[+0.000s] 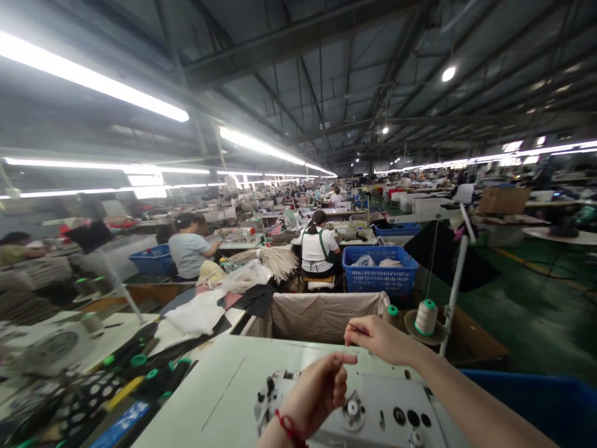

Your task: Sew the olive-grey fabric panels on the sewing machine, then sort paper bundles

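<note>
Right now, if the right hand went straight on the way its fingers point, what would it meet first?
Probably the beige fabric-lined bin just past the far edge of the white machine table, though the depth ahead of the right hand is hard to judge.

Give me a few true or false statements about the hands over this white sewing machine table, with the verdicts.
The left hand wears a red cord bracelet at the wrist. True.

The right hand grips a large pair of metal scissors. False: its fingertips pinch something thin, perhaps a thread.

A cream thread cone with a green top stands to the right of the right hand. True.

The slatted blue plastic basket beside the co-worker in a white top is empty. False: it holds pale bundles.
</note>
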`<state>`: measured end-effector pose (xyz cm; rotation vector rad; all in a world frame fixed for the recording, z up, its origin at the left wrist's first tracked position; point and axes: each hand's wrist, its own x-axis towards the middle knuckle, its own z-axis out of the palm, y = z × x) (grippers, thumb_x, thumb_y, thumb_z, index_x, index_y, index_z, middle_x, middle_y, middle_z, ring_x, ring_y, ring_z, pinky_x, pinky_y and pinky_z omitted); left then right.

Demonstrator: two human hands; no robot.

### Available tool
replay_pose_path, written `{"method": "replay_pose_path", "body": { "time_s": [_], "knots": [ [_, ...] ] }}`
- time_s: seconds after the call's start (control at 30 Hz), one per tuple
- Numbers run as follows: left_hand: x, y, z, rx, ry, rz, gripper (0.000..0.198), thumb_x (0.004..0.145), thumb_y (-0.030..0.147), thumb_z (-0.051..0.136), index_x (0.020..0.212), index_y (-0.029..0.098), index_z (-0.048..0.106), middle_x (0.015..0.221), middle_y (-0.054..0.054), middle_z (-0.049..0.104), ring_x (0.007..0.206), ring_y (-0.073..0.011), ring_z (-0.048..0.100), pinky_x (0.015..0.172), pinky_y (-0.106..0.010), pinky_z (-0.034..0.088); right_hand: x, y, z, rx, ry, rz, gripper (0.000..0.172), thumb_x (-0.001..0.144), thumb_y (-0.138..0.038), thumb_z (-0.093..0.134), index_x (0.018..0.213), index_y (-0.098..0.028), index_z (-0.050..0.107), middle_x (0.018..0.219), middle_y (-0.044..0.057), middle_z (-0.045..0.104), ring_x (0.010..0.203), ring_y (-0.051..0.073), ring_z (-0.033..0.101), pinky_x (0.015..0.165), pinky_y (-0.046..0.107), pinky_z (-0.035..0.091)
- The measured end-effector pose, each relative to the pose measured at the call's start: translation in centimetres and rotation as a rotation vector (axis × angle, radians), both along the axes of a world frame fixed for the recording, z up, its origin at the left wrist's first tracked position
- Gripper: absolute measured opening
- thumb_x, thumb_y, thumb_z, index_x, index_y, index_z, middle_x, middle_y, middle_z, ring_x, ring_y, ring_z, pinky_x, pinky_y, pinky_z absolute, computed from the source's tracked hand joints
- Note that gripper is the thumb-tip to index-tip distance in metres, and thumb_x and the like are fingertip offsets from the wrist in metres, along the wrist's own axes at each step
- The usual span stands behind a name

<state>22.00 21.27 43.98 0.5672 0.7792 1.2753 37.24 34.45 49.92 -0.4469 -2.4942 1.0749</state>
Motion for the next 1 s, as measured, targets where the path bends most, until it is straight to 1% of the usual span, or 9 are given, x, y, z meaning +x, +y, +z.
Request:
{"method": "replay_pose_path", "body": {
  "time_s": [0.13, 0.23, 0.33, 0.43, 0.5, 0.63, 0.73, 0.87, 1.0],
  "knots": [
    [-0.1, 0.4, -2.5, 0.023, -0.249, -0.017, 0.008, 0.08, 0.021, 0.066, 0.086, 0.017, 0.065, 0.054, 0.01, 0.023, 0.04, -0.0013, 0.021, 0.039, -0.016, 0.015, 0.2, -0.5, -1.8, -0.137, 0.081, -0.037, 0.027, 0.089, -0.042, 0.055, 0.088, -0.019, 0.067, 0.064, -0.004, 0.05, 0.061, 0.011, 0.04, 0.056, 0.024, 0.03],
    [0.3, 1.3, -3.1, 0.077, -0.336, 0.116, 0.032, 0.076, 0.022, 0.071, 0.108, 0.023, 0.064, 0.055, 0.01, 0.025, 0.042, -0.0018, 0.022, 0.041, -0.016, 0.014, -0.4, -1.3, -3.3, -0.314, 0.256, -0.068, 0.025, 0.087, -0.044, 0.058, 0.096, -0.02, 0.06, 0.064, -0.007, 0.04, 0.058, 0.009, 0.034, 0.054, 0.022, 0.029],
    [1.0, 2.3, -3.1, 0.118, -0.279, 0.205, 0.065, 0.074, 0.025, 0.074, 0.134, 0.031, 0.049, 0.055, 0.01, 0.029, 0.042, -0.0026, 0.023, 0.042, -0.017, 0.012, -1.2, -1.8, -4.6, -0.426, 0.373, -0.135, 0.024, 0.088, -0.044, 0.057, 0.093, -0.02, 0.056, 0.06, -0.009, 0.035, 0.053, 0.008, 0.028, 0.05, 0.022, 0.024],
    [1.4, 2.9, -3.3, 0.145, -0.131, 0.237, 0.086, 0.076, 0.029, 0.072, 0.148, 0.037, 0.026, 0.055, 0.01, 0.035, 0.041, -0.0031, 0.026, 0.043, -0.018, 0.013, -1.6, -2.1, -5.2, -0.379, 0.396, -0.178, 0.018, 0.088, -0.037, 0.057, 0.087, -0.019, 0.058, 0.063, -0.007, 0.042, 0.057, 0.009, 0.035, 0.054, 0.022, 0.029],
    [1.4, 3.2, -3.6, 0.156, 0.068, 0.252, 0.088, 0.079, 0.036, 0.068, 0.151, 0.032, 0.019, 0.052, 0.009, 0.039, 0.042, -0.0047, 0.031, 0.045, -0.018, 0.017, -1.6, -2.3, -5.3, -0.343, 0.365, -0.16, 0.019, 0.09, -0.036, 0.054, 0.084, -0.018, 0.06, 0.067, -0.005, 0.048, 0.061, 0.009, 0.041, 0.057, 0.022, 0.033],
    [1.2, 3.4, -4.5, 0.237, 0.726, 0.371, 0.072, 0.087, 0.051, 0.052, 0.148, 0.02, 0.029, 0.054, 0.005, 0.051, 0.045, -0.0106, 0.041, 0.047, -0.022, 0.03, -1.6, -2.3, -5.6, -0.4, 0.361, -0.127, 0.025, 0.091, -0.04, 0.053, 0.081, -0.018, 0.057, 0.069, -0.002, 0.055, 0.064, 0.011, 0.049, 0.06, 0.023, 0.038],
    [1.5, 3.6, -4.8, 0.292, 1.065, 0.465, 0.052, 0.091, 0.053, 0.042, 0.131, 0.019, 0.043, 0.06, 0.002, 0.056, 0.047, -0.0129, 0.046, 0.049, -0.025, 0.034, -1.8, -2.1, -6.1, -0.514, 0.392, -0.211, 0.027, 0.087, -0.043, 0.06, 0.08, -0.018, 0.057, 0.063, -0.005, 0.05, 0.056, 0.008, 0.044, 0.052, 0.021, 0.035],
    [2.2, 4.0, -4.6, 0.318, 1.123, 0.491, 0.031, 0.093, 0.053, 0.035, 0.101, 0.024, 0.041, 0.056, 0.004, 0.054, 0.043, -0.0124, 0.044, 0.044, -0.023, 0.03, -2.2, -2.1, -6.8, -0.843, 0.4, -0.127, 0.029, 0.086, -0.048, 0.059, 0.082, -0.02, 0.054, 0.048, -0.012, 0.029, 0.039, 0.005, 0.019, 0.037, 0.022, 0.014],
    [2.3, 4.7, -4.4, 0.35, 1.1, 0.507, 0.027, 0.094, 0.052, 0.033, 0.094, 0.025, 0.036, 0.056, 0.004, 0.054, 0.042, -0.0121, 0.044, 0.042, -0.021, 0.031, -2.3, -2.3, -6.7, -0.99, 0.481, -0.047, 0.029, 0.086, -0.046, 0.062, 0.082, -0.021, 0.049, 0.049, -0.013, 0.025, 0.039, 0.004, 0.012, 0.036, 0.022, 0.008]
  ]
}}
